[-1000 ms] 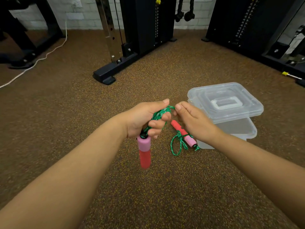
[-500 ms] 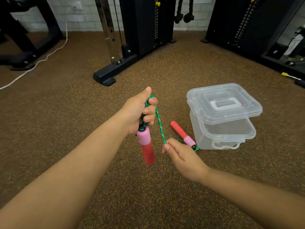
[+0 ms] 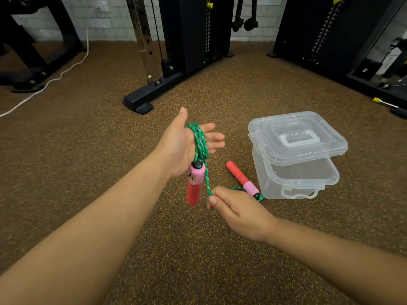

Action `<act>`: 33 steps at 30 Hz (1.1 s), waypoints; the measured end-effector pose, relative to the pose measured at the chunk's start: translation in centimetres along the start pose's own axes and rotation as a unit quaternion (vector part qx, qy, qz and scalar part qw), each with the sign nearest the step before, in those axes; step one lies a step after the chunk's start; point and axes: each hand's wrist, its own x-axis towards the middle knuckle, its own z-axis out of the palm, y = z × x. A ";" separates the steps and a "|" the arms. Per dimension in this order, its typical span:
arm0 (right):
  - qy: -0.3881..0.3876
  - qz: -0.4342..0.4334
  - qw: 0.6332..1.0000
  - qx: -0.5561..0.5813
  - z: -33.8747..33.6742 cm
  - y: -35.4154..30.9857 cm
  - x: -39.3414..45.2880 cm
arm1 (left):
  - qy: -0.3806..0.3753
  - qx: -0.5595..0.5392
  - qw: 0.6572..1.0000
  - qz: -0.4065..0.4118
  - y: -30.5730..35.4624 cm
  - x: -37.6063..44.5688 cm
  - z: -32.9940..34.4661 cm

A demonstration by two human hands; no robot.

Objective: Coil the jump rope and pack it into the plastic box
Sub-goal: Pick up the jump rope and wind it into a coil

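Note:
My left hand (image 3: 184, 144) is held out with straight fingers, and several loops of the green jump rope (image 3: 200, 144) are wound around its palm. One pink and red handle (image 3: 193, 183) hangs below that hand. My right hand (image 3: 233, 208) pinches the rope strand lower down, pulling it taut. The second handle (image 3: 241, 178) lies on the floor beside the clear plastic box (image 3: 293, 186). The box's lid (image 3: 297, 137) rests askew on top of it.
The floor is brown speckled rubber (image 3: 110, 150). A black machine base (image 3: 141, 102) juts out ahead of my left hand. More black gym machines (image 3: 330, 29) stand at the back right. A white cable (image 3: 55, 78) trails across the floor at far left.
My left hand has uncurled its fingers from a fist and now carries the loops on a flat palm. My right hand stays low, pinching the strand, and has shifted slightly.

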 end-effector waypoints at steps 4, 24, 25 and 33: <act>0.030 -0.047 0.998 -0.004 -1.9 -2.1 1.0 | -0.040 0.096 0.994 -0.042 -0.9 -0.3 0.3; 0.102 0.139 0.925 0.339 -5.0 1.2 3.9 | -0.207 0.120 0.965 -0.107 -0.5 -1.5 0.0; 0.088 0.157 0.905 0.385 -5.0 1.0 3.8 | -0.188 0.101 0.972 -0.098 -0.4 -1.4 -0.1; -0.013 0.213 0.733 0.646 -5.4 1.8 3.2 | -0.106 -0.022 0.994 -0.019 1.5 -0.9 -1.6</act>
